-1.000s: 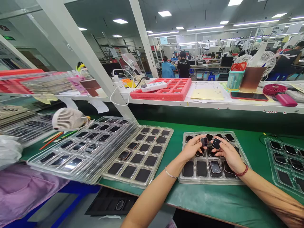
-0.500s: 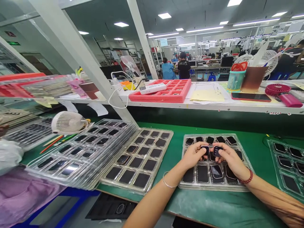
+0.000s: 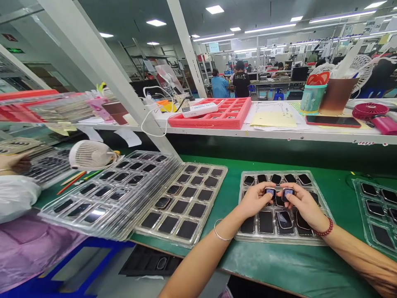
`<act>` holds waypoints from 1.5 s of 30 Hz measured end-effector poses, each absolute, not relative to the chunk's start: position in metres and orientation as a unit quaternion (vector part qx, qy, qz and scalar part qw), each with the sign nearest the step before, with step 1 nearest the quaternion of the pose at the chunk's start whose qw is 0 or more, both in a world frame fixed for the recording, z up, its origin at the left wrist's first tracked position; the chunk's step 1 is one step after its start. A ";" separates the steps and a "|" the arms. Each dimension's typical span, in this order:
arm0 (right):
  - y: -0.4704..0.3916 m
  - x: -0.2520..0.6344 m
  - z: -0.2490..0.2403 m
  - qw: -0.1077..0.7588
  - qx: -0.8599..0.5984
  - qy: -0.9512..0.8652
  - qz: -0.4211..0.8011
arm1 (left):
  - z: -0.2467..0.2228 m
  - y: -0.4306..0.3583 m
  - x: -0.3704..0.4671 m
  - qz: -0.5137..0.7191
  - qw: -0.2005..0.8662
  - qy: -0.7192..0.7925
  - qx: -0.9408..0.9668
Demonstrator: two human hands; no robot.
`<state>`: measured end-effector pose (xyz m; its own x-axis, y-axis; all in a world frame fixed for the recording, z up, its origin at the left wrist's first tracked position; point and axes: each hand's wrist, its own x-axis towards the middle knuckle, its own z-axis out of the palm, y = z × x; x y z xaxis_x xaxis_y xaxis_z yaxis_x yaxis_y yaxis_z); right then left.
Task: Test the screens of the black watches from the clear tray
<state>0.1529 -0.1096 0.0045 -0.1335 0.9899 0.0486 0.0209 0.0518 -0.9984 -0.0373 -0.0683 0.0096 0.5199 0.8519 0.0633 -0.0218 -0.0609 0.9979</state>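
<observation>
My left hand (image 3: 254, 199) holds a small watch (image 3: 269, 192) with its screen lit, showing a pattern like a QR code. A second watch (image 3: 288, 193) with a similar lit pattern is in my right hand (image 3: 301, 203). Both watches are side by side, above a clear plastic tray (image 3: 263, 238) with dark-screened watches in several compartments. One watch (image 3: 284, 220) lies slightly tilted in the tray's front part, below my hands. Some compartments behind my fingers are hidden.
Left of my hands lie a tray (image 3: 198, 231) holding two watches and a tall stack of clear trays (image 3: 124, 234). Another watch tray (image 3: 366, 231) is at the right. A white fan (image 3: 89, 155) and a person's hand (image 3: 14, 163) are at the left. A shelf (image 3: 260, 133) crosses behind.
Both held watches now show lit patterns like QR codes, where their screens were darker. At the far left, the other person's hand has come further into view. The camera view has shifted slightly.
</observation>
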 end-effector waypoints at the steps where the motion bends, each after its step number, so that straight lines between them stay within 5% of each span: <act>1: -0.109 0.153 0.004 0.468 -0.459 -0.552 0.515 | 0.009 -0.068 -0.037 0.362 0.608 0.325 0.627; 45: -0.111 0.151 0.004 0.462 -0.429 -0.568 0.530 | 0.007 -0.067 -0.038 0.357 0.602 0.313 0.642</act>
<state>0.1513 -0.1110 0.0043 -0.2066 0.9759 0.0702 -0.0025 0.0712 -0.9975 -0.0377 -0.0672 0.0074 0.5495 0.8315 0.0818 -0.0292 -0.0787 0.9965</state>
